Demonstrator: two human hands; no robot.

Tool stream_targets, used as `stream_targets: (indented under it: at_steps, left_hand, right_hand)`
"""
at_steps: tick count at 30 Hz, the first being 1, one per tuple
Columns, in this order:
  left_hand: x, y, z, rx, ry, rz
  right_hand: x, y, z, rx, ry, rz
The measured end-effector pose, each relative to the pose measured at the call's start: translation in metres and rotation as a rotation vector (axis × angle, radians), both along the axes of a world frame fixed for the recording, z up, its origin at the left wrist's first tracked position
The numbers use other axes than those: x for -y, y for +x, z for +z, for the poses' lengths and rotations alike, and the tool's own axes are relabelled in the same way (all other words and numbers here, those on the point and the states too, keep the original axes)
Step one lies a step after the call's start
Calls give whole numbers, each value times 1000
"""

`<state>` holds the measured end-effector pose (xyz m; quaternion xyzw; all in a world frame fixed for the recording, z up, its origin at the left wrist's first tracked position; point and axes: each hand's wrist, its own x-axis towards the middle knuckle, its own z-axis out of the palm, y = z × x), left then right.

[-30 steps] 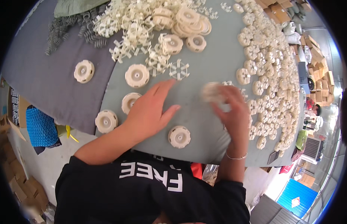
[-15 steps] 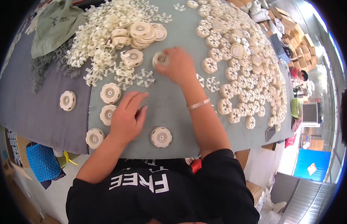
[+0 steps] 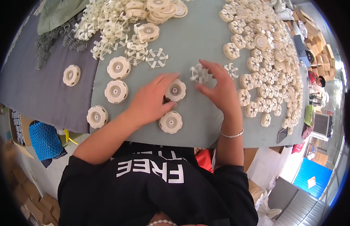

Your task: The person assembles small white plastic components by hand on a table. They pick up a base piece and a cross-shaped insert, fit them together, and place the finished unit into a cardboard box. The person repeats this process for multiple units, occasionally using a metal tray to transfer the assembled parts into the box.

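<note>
My left hand [image 3: 154, 98] is closed about the left edge of a cream round plastic disc [image 3: 175, 90], fingers above and thumb below. In my right hand [image 3: 222, 87], slightly blurred, a white spoked plastic ring [image 3: 198, 73] sits by the fingertips, with the thumb spread below it. Another spoked ring [image 3: 231, 71] lies just beyond that hand. Directly below the held disc, a similar disc [image 3: 170, 122] lies flat on the table. More discs rest left of my left hand, among them an upper one [image 3: 118, 67] and a lower one [image 3: 116, 91].
Spoked rings [image 3: 107, 30] are heaped at the far left, beside grey springs [image 3: 50, 45] and a green cloth bag [image 3: 58, 17]. Many assembled round pieces [image 3: 263, 71] cover the right of the table. A lone disc [image 3: 71, 75] lies on the darker cloth; cartons [image 3: 314, 30] are stacked beyond.
My right hand has come back from the far side and now has a spoked ring at its fingertips. My left hand has moved right, onto a disc. The view has shifted.
</note>
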<state>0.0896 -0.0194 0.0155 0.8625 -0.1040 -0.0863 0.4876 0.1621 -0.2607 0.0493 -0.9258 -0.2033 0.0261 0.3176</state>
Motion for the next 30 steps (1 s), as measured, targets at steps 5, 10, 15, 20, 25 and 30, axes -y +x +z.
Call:
stream_targets:
  at_steps: [5,10,15,20,25,30]
  left_hand:
    - [-11,1,3,-72,-217,8]
    - [-9,2,-5,29,-181,10]
    - [-9,5,-9,67,-191,8]
    - [-13,4,-7,-23,-352,-2]
    - [-13,3,-17,-6,-301,25]
    - [-6,5,-14,-20,-316,85]
  right_hand:
    - [2,-2,-4,2,-9,53]
    - [5,-3,-3,-12,117,32]
    - [-8,-11,7,-16,228,158]
    - [-19,-17,6,-52,214,265]
    - [-36,-24,-1,4,105,325]
    - [-38,-28,-3,77,-42,291]
